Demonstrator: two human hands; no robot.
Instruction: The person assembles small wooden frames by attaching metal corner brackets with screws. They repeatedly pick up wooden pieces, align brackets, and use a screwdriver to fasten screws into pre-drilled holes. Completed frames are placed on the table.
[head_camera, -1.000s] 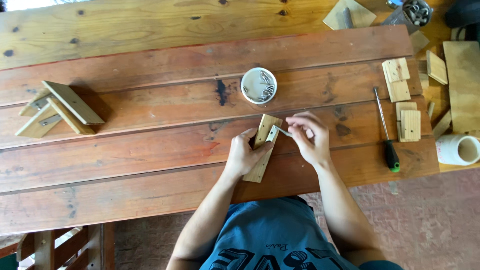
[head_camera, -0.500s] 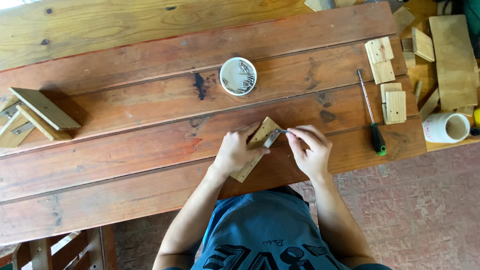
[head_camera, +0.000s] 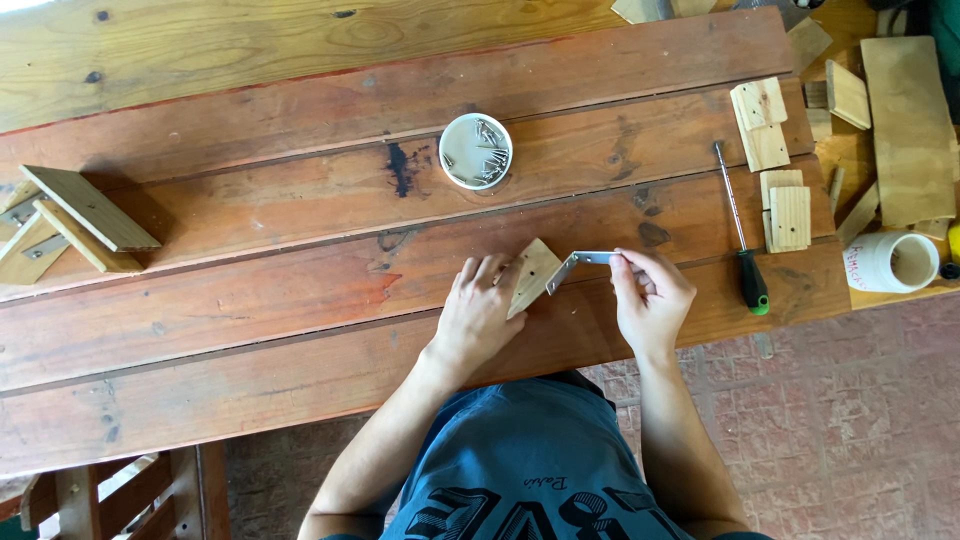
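My left hand (head_camera: 477, 312) presses flat on a small light wooden piece (head_camera: 534, 275) lying on the brown plank table (head_camera: 300, 230). My right hand (head_camera: 650, 297) pinches one end of a bent grey metal bracket (head_camera: 577, 264), whose other end meets the edge of the wooden piece. A round white tub of screws (head_camera: 476, 151) stands further back on the table, beyond both hands.
A green-handled screwdriver (head_camera: 741, 235) lies right of my right hand. Small wooden blocks (head_camera: 772, 160) and boards (head_camera: 905, 125) sit at the far right, with a white cup (head_camera: 897, 262). An assembled wooden piece with brackets (head_camera: 70, 225) rests at the left edge.
The wooden piece now lies flatter under my left hand. My right hand has shifted right and holds the bracket out by its end against the wood's edge.
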